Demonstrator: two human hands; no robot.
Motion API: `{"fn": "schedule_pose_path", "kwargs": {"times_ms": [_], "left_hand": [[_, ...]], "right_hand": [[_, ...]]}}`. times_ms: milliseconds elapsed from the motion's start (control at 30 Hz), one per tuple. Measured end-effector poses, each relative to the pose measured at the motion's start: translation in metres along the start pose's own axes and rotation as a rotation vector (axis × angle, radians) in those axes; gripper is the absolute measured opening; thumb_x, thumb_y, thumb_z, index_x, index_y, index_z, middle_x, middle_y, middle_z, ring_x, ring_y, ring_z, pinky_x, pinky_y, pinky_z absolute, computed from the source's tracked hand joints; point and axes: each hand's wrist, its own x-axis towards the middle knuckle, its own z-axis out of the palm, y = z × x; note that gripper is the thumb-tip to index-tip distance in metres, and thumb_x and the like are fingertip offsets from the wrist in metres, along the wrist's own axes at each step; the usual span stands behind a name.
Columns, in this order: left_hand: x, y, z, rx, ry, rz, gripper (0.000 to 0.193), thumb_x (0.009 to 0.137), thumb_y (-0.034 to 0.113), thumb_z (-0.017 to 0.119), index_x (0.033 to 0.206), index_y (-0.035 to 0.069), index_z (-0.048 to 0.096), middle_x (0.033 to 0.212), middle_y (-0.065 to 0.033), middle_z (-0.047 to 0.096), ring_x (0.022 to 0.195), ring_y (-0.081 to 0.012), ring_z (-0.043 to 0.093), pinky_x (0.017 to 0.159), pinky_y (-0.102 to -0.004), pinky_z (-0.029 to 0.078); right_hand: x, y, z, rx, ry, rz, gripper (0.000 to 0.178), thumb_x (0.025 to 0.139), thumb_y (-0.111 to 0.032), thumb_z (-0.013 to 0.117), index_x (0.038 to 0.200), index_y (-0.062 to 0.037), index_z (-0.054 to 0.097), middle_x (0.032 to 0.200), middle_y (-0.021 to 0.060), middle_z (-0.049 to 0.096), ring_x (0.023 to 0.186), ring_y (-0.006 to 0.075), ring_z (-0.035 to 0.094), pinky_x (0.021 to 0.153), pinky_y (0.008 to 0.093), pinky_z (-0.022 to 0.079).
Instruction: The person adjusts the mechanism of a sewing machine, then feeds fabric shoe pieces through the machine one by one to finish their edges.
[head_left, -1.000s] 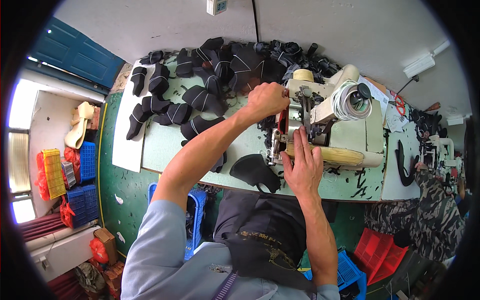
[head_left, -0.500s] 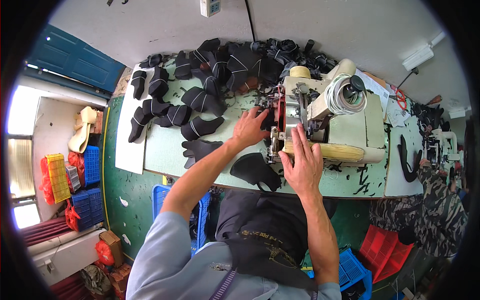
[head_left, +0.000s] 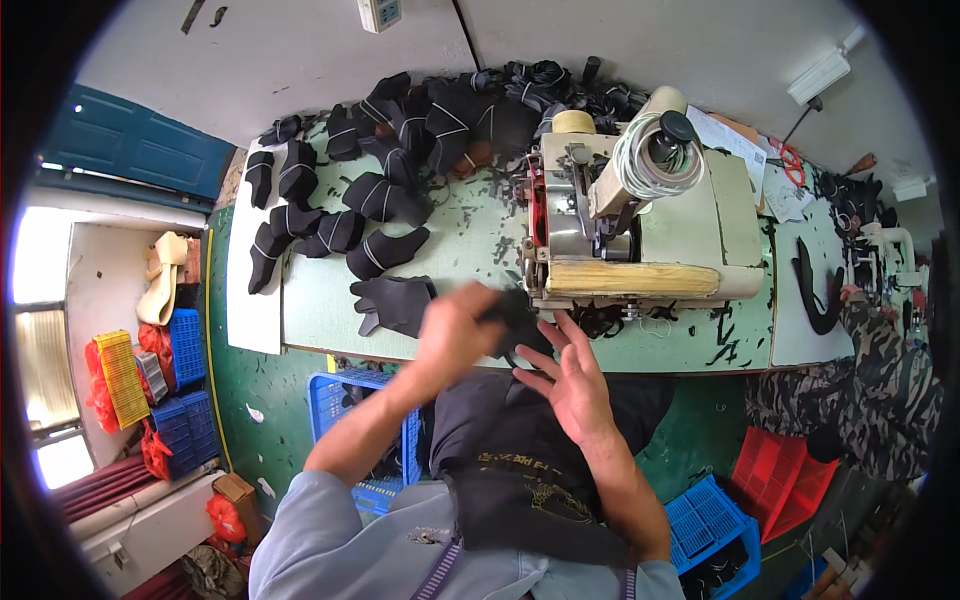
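Head view: black piece [head_left: 515, 322], matte, outline blurred, by the near edge of the table [head_left: 315, 310], between my left hand [head_left: 450, 335] and right hand [head_left: 583, 395]; right fingers spread, left fingers too smeared to tell.

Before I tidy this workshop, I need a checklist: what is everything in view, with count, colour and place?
Black piece: one, black, between the hands
Flat piece: at least one, black, table's front left
Banded bundles: ten or more, black, table's left and back
Scraps: many, black, scattered
Machine: one, cream, table's right
Coiled cord: one, white, atop the machine
Scissors: one, red-handled, behind the machine
Table: one, pale green, centre
Blue crates: at least four, blue, left wall and floor
Red crate: at least one, red, right floor
Door: one, blue, upper left
Co-worker: one, camouflage-clothed, far right
Left hand: one, bare, blurred, beside the black piece
Right hand: one, bare, below the machine
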Motion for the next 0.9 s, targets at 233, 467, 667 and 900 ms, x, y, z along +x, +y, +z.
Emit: {"fn": "schedule_pose_path", "kwargs": {"times_ms": [233, 467, 667, 900], "left_hand": [[-0.047, 0.101, 0.101, -0.176, -0.491, 0.249, 0.073, 0.086, 0.02, 0.073, 0.148, -0.002, 0.042, 0.131, -0.0303, 0.059, 0.118, -0.0435, 0.058, 0.102, -0.0472, 0.048], [-0.036, 0.07, 0.087, -0.13, -0.362, 0.24, 0.018, 0.089, 0.018, 0.07, 0.099, 0.003, 0.069, 0.101, -0.0151, 0.068, 0.099, -0.0349, 0.066, 0.089, -0.0441, 0.053], [-0.042, 0.006, 0.022, 0.249, -0.242, -0.172, 0.024, 0.094, 0.026, 0.067, 0.089, 0.002, 0.067, 0.084, -0.017, 0.067, 0.083, -0.038, 0.066, 0.073, -0.0468, 0.052], [-0.067, -0.009, -0.001, 0.155, -0.033, -0.468, 0.018, 0.092, 0.017, 0.065, 0.101, 0.002, 0.07, 0.097, -0.0149, 0.071, 0.08, -0.0308, 0.07, 0.075, -0.0398, 0.054]], "right_hand": [[-0.05, -0.019, -0.069, -0.049, 0.539, -0.266, 0.031, 0.105, -0.016, 0.054, 0.134, -0.0051, 0.058, 0.117, 0.0084, 0.066, 0.103, 0.0195, 0.064, 0.093, 0.0347, 0.053], [-0.102, -0.054, -0.283, -0.472, 1.24, -0.553, 0.034, 0.105, -0.021, 0.056, 0.135, -0.0038, 0.055, 0.123, 0.0151, 0.064, 0.107, 0.0235, 0.062, 0.091, 0.0343, 0.053], [-0.057, -0.06, -0.431, -0.931, 1.319, -0.22, 0.053, 0.102, -0.029, 0.059, 0.144, -0.001, 0.045, 0.137, 0.023, 0.058, 0.129, 0.0369, 0.055, 0.109, 0.0437, 0.041], [0.001, -0.09, -0.496, -1.787, 0.899, -0.315, 0.032, 0.094, -0.019, 0.061, 0.117, 0.0025, 0.067, 0.122, 0.0216, 0.069, 0.117, 0.0409, 0.063, 0.103, 0.0434, 0.047]]}}
